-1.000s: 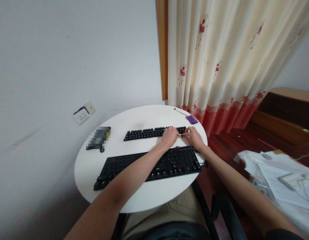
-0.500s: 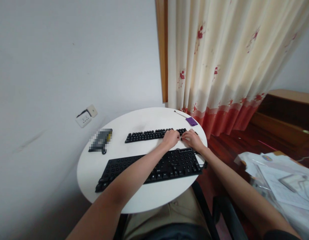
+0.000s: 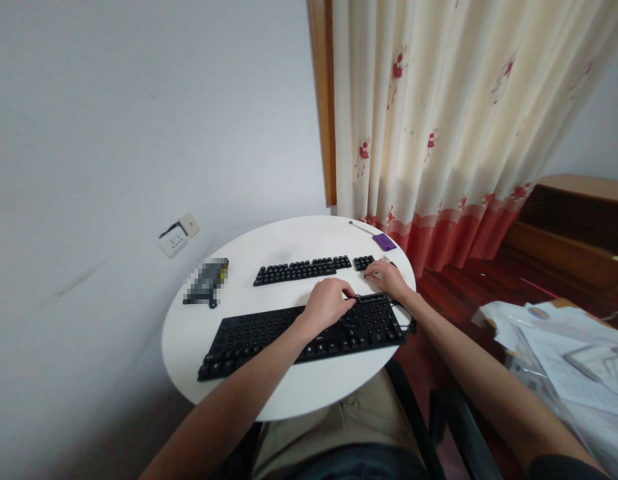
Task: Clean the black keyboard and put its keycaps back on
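Note:
A black keyboard (image 3: 269, 327) lies across the front of the round white table, many of its keys showing as round posts without caps. Behind it, loose black keycaps stand in rows (image 3: 301, 270), with a smaller block of keycaps (image 3: 363, 263) to their right. My left hand (image 3: 327, 305) hovers at the keyboard's upper edge, thumb and fingers pinched; whatever is between them is too small to make out. My right hand (image 3: 387, 277) rests on the table beside the smaller block, its fingertips closed on a small dark piece that looks like a keycap.
A brush (image 3: 361, 228) and a purple cloth (image 3: 385, 242) lie at the table's back right. A blurred-out dark object (image 3: 205, 281) sits at the left edge. Papers and plastic (image 3: 553, 347) are on the right, near a chair armrest (image 3: 459, 420).
My left hand has moved from the keycap rows, beside my right hand, back toward me to the keyboard's upper edge. My right hand has stayed nearly in place.

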A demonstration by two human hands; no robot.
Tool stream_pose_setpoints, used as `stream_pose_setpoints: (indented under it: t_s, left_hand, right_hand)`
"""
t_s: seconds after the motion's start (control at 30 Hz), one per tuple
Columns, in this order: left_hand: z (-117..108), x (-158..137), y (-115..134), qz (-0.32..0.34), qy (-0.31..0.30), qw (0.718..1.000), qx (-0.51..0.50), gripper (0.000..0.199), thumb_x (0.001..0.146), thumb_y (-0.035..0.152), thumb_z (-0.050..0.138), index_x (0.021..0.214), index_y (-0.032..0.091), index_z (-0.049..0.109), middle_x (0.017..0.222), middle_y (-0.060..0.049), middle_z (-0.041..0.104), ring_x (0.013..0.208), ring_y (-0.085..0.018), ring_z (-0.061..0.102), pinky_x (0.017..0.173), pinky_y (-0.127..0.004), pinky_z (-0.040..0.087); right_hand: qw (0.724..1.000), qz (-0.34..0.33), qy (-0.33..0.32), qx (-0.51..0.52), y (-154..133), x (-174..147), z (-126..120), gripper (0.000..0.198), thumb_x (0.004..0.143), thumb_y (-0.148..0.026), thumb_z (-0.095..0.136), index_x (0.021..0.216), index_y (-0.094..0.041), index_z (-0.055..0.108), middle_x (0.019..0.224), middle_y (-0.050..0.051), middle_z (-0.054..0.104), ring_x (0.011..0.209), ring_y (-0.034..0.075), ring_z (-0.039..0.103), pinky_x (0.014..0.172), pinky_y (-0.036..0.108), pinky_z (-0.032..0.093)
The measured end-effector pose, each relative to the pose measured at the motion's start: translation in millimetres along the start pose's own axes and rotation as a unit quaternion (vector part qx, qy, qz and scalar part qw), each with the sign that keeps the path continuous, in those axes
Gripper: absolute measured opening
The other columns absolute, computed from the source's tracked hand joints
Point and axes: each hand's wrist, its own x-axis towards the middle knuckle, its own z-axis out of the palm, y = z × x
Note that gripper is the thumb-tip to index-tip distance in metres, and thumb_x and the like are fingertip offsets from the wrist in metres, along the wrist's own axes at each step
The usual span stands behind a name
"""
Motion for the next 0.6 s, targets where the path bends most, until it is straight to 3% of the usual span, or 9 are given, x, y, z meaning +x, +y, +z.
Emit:
stream_pose_setpoints:
  t_s: [0.13, 0.3, 0.4, 0.6]
  left_hand:
    - [7.6, -21.5, 13.8, 0.026, -0.01, 0.993, -0.114, 0.014, 0.079, 0.027, 0.072, 0.089, 0.022, 0.08, 0.09, -0.003, 0.078, 0.083, -0.02, 0.068, 0.081, -0.03, 0.051]
    - [24.2, -28.3, 21.9, 0.035, -0.058, 0.98, -0.189, 0.014, 0.079, 0.025, 0.073, 0.09, 0.02, 0.08, 0.087, -0.002, 0.078, 0.076, -0.017, 0.068, 0.077, -0.028, 0.05]
    - [33.0, -29.4, 20.0, 0.042, -0.067, 0.979, -0.188, 0.013, 0.08, 0.023, 0.072, 0.089, 0.02, 0.081, 0.086, -0.002, 0.079, 0.076, -0.017, 0.068, 0.08, -0.029, 0.05]
    - [39.0, -32.3, 19.7, 0.092, -0.029, 0.99, -0.104, 0.009, 0.082, 0.024, 0.074, 0.089, 0.022, 0.08, 0.094, -0.002, 0.078, 0.089, -0.02, 0.066, 0.086, -0.032, 0.047]
  right_hand:
    - [1.0, 0.01, 0.029, 0.003, -1.3, -0.2, -4.2, 0.012, 0.089, -0.022, 0.062, 0.088, -0.023, 0.074, 0.093, 0.007, 0.073, 0.09, 0.024, 0.063, 0.085, 0.039, 0.049]
    - [0.998, 0.026, 0.061, 0.008, -2.4, -0.8, -7.7, 0.011, 0.088, -0.023, 0.062, 0.088, -0.023, 0.073, 0.093, 0.008, 0.072, 0.089, 0.025, 0.063, 0.084, 0.041, 0.051]
    - [0.997, 0.034, 0.07, 0.015, -4.2, -1.5, -8.1, 0.012, 0.088, -0.023, 0.061, 0.087, -0.023, 0.073, 0.093, 0.008, 0.072, 0.089, 0.025, 0.062, 0.083, 0.041, 0.051]
    - [0.993, 0.065, 0.098, 0.031, -9.3, 0.0, -11.8, 0.013, 0.086, -0.027, 0.061, 0.086, -0.022, 0.074, 0.089, 0.008, 0.072, 0.082, 0.023, 0.062, 0.078, 0.039, 0.052]
